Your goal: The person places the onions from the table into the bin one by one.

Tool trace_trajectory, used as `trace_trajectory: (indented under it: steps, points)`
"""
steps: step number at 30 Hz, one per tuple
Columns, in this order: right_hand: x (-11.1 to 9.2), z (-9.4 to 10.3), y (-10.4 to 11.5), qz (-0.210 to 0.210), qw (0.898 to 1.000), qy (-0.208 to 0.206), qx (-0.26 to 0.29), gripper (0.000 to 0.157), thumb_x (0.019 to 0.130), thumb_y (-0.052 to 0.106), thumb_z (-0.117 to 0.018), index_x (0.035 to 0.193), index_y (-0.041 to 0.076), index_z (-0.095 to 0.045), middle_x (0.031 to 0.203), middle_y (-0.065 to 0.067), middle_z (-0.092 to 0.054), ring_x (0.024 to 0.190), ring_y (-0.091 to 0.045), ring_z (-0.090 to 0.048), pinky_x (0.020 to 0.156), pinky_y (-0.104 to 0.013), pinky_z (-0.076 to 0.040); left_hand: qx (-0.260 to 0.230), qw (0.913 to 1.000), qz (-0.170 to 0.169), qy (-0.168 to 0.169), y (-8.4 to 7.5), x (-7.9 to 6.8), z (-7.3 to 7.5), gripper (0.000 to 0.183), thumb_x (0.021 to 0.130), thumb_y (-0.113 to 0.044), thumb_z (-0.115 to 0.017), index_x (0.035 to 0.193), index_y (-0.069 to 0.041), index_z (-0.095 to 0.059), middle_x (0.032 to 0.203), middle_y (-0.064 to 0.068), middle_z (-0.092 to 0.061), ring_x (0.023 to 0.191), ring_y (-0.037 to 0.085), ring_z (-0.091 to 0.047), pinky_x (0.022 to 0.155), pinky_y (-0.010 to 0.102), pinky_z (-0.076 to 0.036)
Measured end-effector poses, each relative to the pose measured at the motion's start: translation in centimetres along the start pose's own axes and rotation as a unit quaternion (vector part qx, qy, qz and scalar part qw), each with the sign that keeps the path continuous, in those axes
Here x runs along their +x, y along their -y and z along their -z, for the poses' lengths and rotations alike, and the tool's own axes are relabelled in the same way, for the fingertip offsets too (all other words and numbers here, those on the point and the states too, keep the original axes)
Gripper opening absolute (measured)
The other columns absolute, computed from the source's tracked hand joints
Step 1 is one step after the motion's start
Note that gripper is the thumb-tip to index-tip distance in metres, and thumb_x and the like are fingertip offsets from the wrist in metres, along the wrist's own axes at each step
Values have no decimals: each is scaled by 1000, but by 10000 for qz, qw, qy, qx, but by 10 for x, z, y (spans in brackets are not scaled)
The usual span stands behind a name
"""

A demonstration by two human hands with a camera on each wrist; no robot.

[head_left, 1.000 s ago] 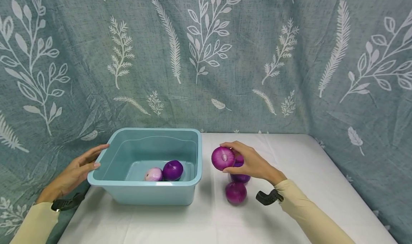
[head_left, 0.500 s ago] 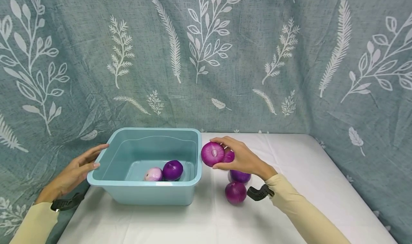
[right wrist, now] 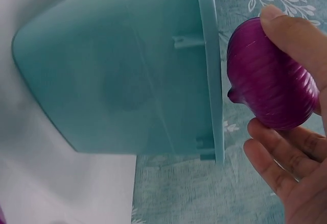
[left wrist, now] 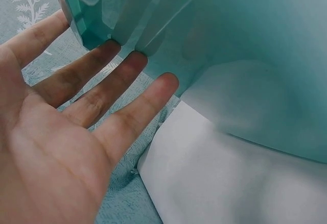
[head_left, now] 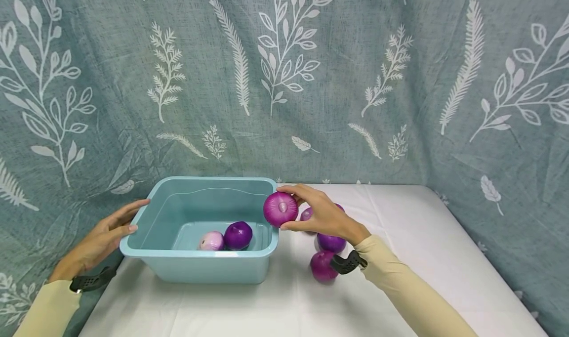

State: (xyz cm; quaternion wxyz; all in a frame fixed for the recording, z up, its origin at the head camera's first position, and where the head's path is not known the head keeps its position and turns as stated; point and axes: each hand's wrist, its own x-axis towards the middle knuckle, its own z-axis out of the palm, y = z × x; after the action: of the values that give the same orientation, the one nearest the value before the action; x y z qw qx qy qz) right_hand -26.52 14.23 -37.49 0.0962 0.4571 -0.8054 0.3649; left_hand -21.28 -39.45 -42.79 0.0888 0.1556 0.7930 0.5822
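Observation:
My right hand [head_left: 321, 211] grips a red onion [head_left: 280, 209] between thumb and fingers, its root end facing the head camera. The onion overlaps the right rim of the light blue plastic tub [head_left: 195, 253]; the right wrist view shows the same onion [right wrist: 273, 76] just beyond the rim [right wrist: 210, 66]. At the tub's left end rests my left hand [head_left: 104, 235], thumb on the rim. Its fingers [left wrist: 125, 114] lie nearly straight against the outer wall. Inside the tub are a dark purple onion [head_left: 238, 235] and a paler pinkish one [head_left: 212, 240], side by side.
Several onions sit on the white-covered table [head_left: 400, 277] right of the tub: one in front [head_left: 323, 267], a purple onion [head_left: 331, 243] behind it, others partly hidden by my right hand. A patterned blue-green curtain [head_left: 284, 144] hangs behind and at both sides.
My right hand has carried the red onion leftward and slightly up, from over the table to the tub's right rim. The left hand and tub have stayed in place.

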Motion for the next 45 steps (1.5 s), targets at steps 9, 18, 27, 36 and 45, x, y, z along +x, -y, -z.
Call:
trace_trajectory:
  steps: [9, 18, 27, 36, 45]
  points:
    - [14, -14, 8, 246, 9993, 227, 162, 81, 81, 35, -91, 151, 16, -52, 126, 8, -62, 105, -8, -61, 91, -31, -54, -29, 10000, -39, 17, 1, 1, 1, 65, 110, -10, -45, 167, -26, -19, 171, -1, -8, 148, 9, -17, 110, 42, -38]
    - [16, -21, 9, 164, 9984, 509, 177, 83, 84, 35, -88, 154, 14, -49, 128, 8, -62, 106, -7, -60, 89, -31, -54, -21, 10000, -12, 3, -1, 0, -1, 64, 110, -11, -45, 167, -26, -18, 171, -2, -8, 146, 5, -19, 110, 69, -26]
    - [6, -17, 3, 86, 9985, 533, 44, 77, 87, 34, -85, 153, 19, -50, 137, 2, -62, 106, -12, -62, 79, -29, -56, 72, 10000, -58, 32, -2, 0, -1, 65, 110, -10, -45, 167, -25, -18, 171, -1, -8, 147, 9, -18, 109, 61, -32]
    - [-26, 1, -17, -271, 9987, 373, -233, 69, 88, 32, -84, 149, 20, -54, 131, 5, -62, 105, -8, -61, 89, -38, -56, 103, 9999, -7, 49, -1, -3, -2, 65, 110, -10, -44, 167, -25, -18, 172, -1, -7, 148, 9, -17, 108, 62, -29]
    - [-70, 25, -48, -1042, 9920, 320, -636, 69, 87, 31, -85, 148, 22, -56, 130, 6, -61, 109, -11, -59, 95, -48, -51, -228, 9995, -147, 153, -2, -5, -4, 64, 110, -7, -42, 167, -22, -17, 172, -1, -3, 145, -2, -18, 96, 13, -40]
